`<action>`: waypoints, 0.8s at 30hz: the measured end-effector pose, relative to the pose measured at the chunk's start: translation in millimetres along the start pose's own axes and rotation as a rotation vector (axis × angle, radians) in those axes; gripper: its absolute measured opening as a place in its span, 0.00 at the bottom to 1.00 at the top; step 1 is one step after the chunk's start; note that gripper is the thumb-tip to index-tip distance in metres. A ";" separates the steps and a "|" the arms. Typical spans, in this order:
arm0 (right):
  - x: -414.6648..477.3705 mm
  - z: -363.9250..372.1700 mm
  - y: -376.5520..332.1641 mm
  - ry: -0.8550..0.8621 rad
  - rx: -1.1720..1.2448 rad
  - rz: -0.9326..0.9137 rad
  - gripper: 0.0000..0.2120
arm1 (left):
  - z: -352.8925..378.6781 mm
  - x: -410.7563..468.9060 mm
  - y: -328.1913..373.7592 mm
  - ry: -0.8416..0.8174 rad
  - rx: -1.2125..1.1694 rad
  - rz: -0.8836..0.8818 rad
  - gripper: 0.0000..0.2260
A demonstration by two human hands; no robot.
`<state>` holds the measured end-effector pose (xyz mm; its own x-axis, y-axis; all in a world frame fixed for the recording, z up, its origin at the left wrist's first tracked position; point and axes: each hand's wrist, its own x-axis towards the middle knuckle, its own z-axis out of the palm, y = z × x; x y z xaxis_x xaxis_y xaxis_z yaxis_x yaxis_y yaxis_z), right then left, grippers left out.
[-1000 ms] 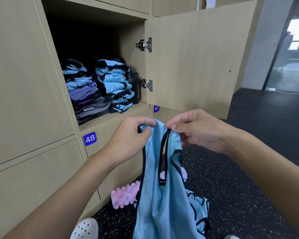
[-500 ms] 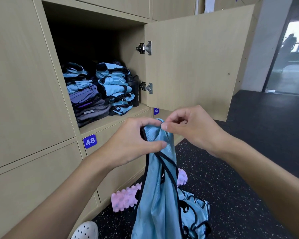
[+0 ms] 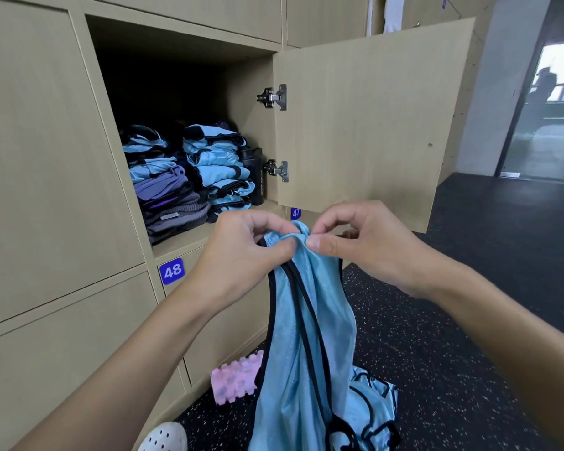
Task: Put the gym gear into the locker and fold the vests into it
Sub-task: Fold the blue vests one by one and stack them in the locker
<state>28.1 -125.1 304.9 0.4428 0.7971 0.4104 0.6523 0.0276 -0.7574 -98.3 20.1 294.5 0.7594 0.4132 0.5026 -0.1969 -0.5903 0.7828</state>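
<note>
The left hand (image 3: 245, 252) has bunched the top of the blue vest (image 3: 306, 336) tighter than a moment ago, its fingers pinched shut on the cloth; the right hand (image 3: 365, 245), once a little apart, now nips the same edge beside it. The shoulders look gathered for folding, I'd say. The vest hangs before the open locker (image 3: 183, 37), which holds two folded stacks (image 3: 189, 177) and a dark bottle (image 3: 256, 175). More vests (image 3: 372, 405) and a pink roller (image 3: 235, 379) lie on the floor

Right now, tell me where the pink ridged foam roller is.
In the head view, the pink ridged foam roller lies on the dark speckled floor against the base of the wooden lockers, lower centre, just left of the hanging light-blue vest.
</note>
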 end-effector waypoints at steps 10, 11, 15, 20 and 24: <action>-5.5 2.7 0.1 -0.047 0.059 -0.035 0.05 | -7.5 -1.2 3.9 -0.067 -0.109 -0.028 0.08; -6.1 2.3 -1.2 -0.043 0.078 -0.052 0.05 | -7.8 -1.5 4.5 -0.072 -0.113 -0.028 0.08; -6.7 3.5 -1.7 -0.098 0.065 -0.081 0.08 | -8.4 -2.4 6.8 -0.108 -0.134 -0.023 0.10; -7.5 6.7 0.0 -0.116 -0.113 -0.059 0.05 | -8.6 -4.6 7.3 -0.147 -0.189 -0.055 0.16; -7.2 1.7 4.4 -0.067 -0.340 -0.006 0.10 | -9.6 -5.1 9.2 -0.144 -0.185 -0.048 0.15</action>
<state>26.7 -129.7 297.7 0.4048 0.8355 0.3717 0.8272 -0.1613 -0.5383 -110.0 19.2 302.7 0.8488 0.3267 0.4157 -0.2583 -0.4297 0.8652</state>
